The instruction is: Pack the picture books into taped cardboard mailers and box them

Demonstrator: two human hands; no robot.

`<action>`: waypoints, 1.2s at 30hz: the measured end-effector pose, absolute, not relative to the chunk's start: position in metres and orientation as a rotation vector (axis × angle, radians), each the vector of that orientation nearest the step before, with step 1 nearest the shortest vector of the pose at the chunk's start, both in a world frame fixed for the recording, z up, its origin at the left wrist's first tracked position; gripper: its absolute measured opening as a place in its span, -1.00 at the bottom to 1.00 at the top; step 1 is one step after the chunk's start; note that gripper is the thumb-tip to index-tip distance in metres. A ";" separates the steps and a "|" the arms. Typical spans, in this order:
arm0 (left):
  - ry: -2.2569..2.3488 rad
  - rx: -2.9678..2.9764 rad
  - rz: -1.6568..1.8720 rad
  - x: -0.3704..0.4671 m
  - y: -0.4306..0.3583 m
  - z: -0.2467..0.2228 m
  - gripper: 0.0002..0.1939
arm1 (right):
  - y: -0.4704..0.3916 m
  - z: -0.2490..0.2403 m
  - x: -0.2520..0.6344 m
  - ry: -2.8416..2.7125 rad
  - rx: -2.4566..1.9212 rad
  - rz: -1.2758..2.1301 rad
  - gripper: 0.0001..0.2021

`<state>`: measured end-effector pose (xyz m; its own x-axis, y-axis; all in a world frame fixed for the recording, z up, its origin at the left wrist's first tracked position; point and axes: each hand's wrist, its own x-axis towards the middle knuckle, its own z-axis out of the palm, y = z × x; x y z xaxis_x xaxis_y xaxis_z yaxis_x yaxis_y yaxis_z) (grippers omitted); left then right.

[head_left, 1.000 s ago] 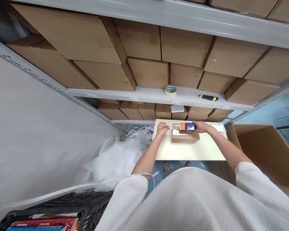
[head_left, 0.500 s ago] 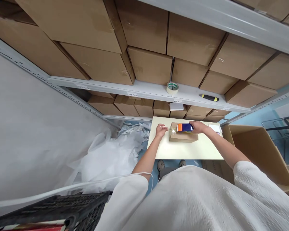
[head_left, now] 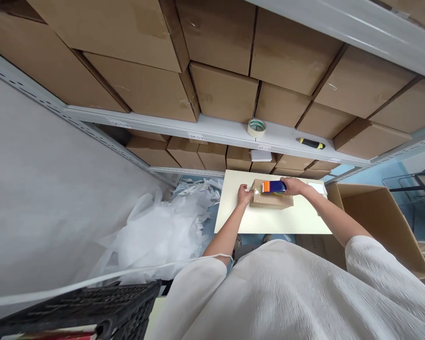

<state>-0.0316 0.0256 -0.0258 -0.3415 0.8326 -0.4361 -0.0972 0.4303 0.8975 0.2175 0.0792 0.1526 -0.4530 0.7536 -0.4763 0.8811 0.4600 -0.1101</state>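
A small cardboard box lies on the pale yellow table, with shiny clear tape at its left end. My right hand is wrapped round a blue and orange tape dispenser, which rests over the top of the box. At the left end of the box, my left hand touches the cardboard with its fingertips, the fingers somewhat spread and nothing held in them.
Shelves of cardboard boxes stand ahead, with a tape roll and a yellow-black cutter. White packing material lies at left, a black crate at lower left, a large open carton at right.
My left hand has moved right, onto the left end of the box. The dispenser stays at the top of the box in my right hand. The view has shifted slightly.
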 end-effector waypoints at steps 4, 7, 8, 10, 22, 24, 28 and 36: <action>1.623 0.825 1.212 -0.034 0.013 -0.015 -0.70 | 0.078 0.152 0.215 2.364 1.390 -0.505 -0.62; 1.472 0.954 1.192 -0.034 0.007 -0.008 -0.72 | 0.077 0.151 0.213 2.384 1.389 -0.522 -0.61; 1.448 1.000 1.170 -0.034 0.006 -0.006 -0.68 | 0.077 0.150 0.213 2.392 1.389 -0.532 -0.58; 1.440 1.145 1.145 -0.034 0.007 -0.003 -0.58 | 0.077 0.149 0.213 2.417 1.388 -0.551 -0.53; 1.331 1.758 0.635 -0.039 0.016 0.002 -0.11 | 0.080 0.150 0.227 2.511 1.303 -0.595 -0.60; 1.355 1.751 0.601 -0.040 0.017 0.003 -0.11 | 0.081 0.149 0.231 2.499 1.289 -0.578 -0.60; 1.391 1.746 0.579 -0.038 0.018 0.004 -0.12 | 0.081 0.147 0.245 2.532 1.268 -0.532 -0.60; 1.467 1.934 0.193 -0.031 0.019 0.018 -0.11 | 0.076 0.158 0.271 2.478 1.248 -0.492 -0.58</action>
